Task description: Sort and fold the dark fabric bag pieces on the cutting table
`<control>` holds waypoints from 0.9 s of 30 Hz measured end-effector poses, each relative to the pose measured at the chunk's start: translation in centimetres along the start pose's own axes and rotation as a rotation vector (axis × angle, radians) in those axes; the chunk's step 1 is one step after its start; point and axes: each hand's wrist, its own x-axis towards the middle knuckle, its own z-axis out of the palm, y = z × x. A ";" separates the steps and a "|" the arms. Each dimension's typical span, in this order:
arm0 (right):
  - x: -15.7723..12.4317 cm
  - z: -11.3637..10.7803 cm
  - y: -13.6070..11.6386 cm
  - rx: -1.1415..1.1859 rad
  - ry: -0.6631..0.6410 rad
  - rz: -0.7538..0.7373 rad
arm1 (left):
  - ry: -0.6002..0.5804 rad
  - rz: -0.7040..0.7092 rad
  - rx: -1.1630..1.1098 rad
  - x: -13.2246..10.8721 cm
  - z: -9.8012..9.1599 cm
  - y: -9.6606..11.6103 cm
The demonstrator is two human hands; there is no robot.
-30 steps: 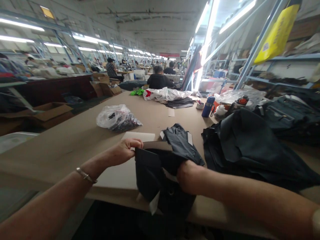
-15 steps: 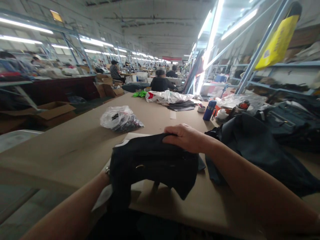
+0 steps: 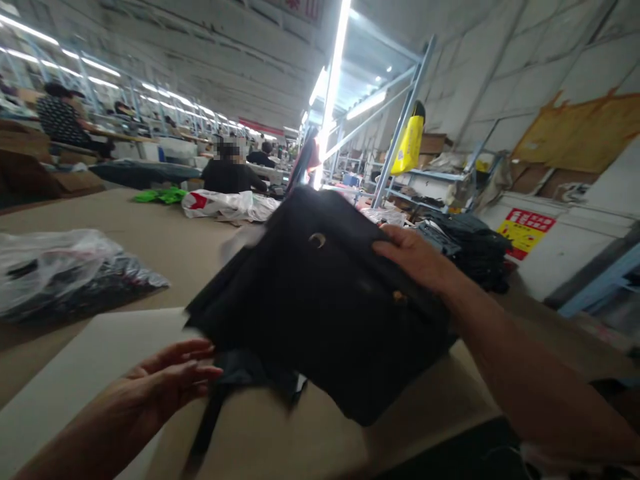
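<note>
A black fabric piece [image 3: 320,307] is held up above the table, tilted, with a gold crescent-shaped mark near its top and a small orange-gold spot at the right. My right hand [image 3: 413,257] grips its upper right edge, thumb on the near side and the other fingers hidden behind. My left hand [image 3: 167,380] is beside the lower left edge of the cloth, its fingers stretched out and slightly apart. Whether the fingertips touch the fabric is hard to tell. Beneath the left hand lies a white sheet [image 3: 115,340]. A dark strap-like strip hangs below the cloth.
On the tan table [image 3: 145,247], a clear plastic bag [image 3: 75,273] with dark contents lies at the left. Green plastic [image 3: 160,195] and a white bag [image 3: 235,205] are farther back. Dark fabric [image 3: 465,240] is piled at the right. A person [image 3: 230,170] sits beyond the table.
The fabric has been raised and turned, still in my right hand. My left hand, earlier hidden behind the cloth, now shows with fingers extended. The view has swung to the right.
</note>
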 end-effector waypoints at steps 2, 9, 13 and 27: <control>0.3 -4.9 4.0 0.047 0.111 0.160 | -0.002 -0.122 -0.107 -0.5 -0.7 -0.9; -0.7 -11.9 15.4 -0.644 0.247 0.429 | -0.041 -0.206 -0.192 0.6 -1.4 -3.8; -1.1 -6.8 18.8 -0.735 0.009 0.265 | -0.056 -0.148 -0.124 0.5 -0.7 -4.3; -1.1 4.6 12.5 -0.456 0.053 0.095 | -0.126 -0.067 0.178 2.2 3.7 -6.0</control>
